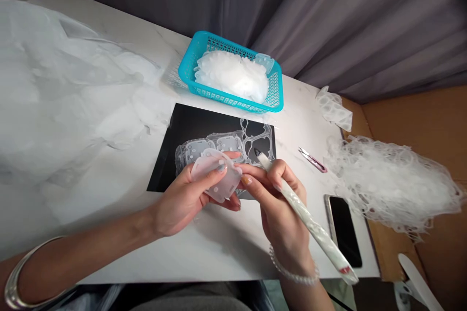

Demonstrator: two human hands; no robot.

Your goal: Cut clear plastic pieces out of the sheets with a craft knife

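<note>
My left hand (186,194) is closed on a frosted, translucent sheet piece (209,175) with rounded corners and small slots, the thumb lying across it. At the right edge of this piece, the thumb and a fingertip of my right hand (280,199) meet it. My right hand also grips a pen-like tool (310,223) with a pearly white handle; its dark tip points away from me, above the mat. Beneath both hands is a black mat (164,165). On it lies a clear moulded sheet (229,143) with similar shapes and an open web of thin strips, partly hidden by my hands.
A blue basket (188,65) behind the mat holds a pile of frosted pieces (233,75). Translucent sheets (73,107) cover the left side. To the right are small snips (313,160), a phone (345,231), a scrap sheet (333,109) and a heap of stringy offcuts (397,180) over a cardboard box (438,131).
</note>
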